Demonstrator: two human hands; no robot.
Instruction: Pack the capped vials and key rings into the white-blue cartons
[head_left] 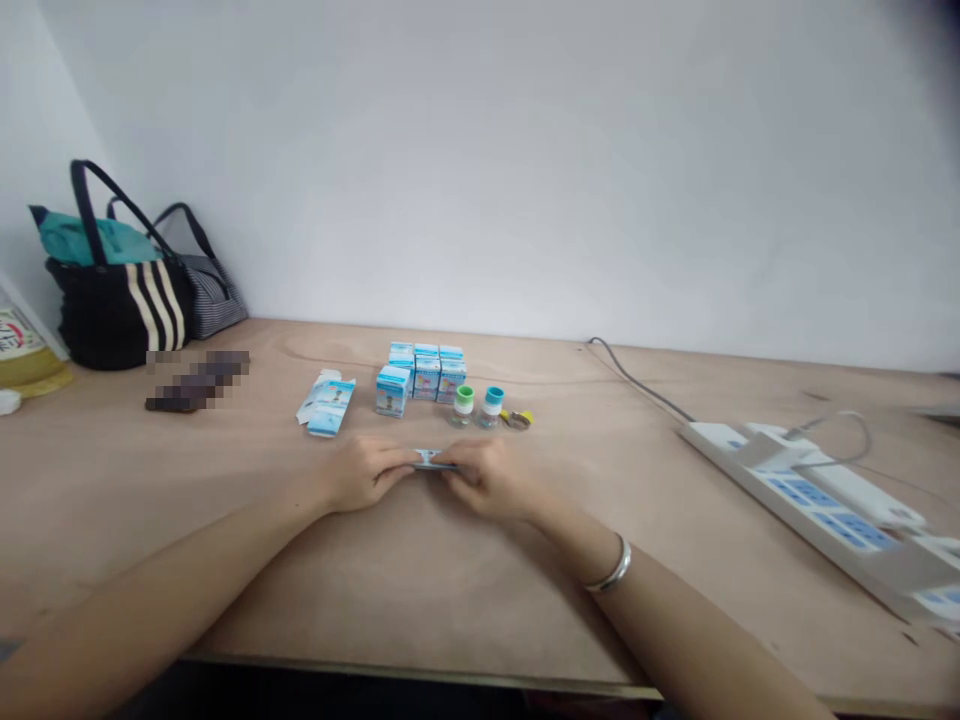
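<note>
Left hand (pixel 360 475) and right hand (pixel 484 478) nearly closed, fingertips pinching folded card (pixel 429 459) between them, low over plywood table (pixel 225 560). Just ahead: glossy blue-white cartons (pixel 420 372) in tight block, flattened carton (pixel 326 405), glass vial (pixel 461 407) with green cap, glass vial (pixel 489 409) with teal cap. Well right, white power strip (pixel 795 490). Far left, striped fabric tote (pixel 112 310).
</note>
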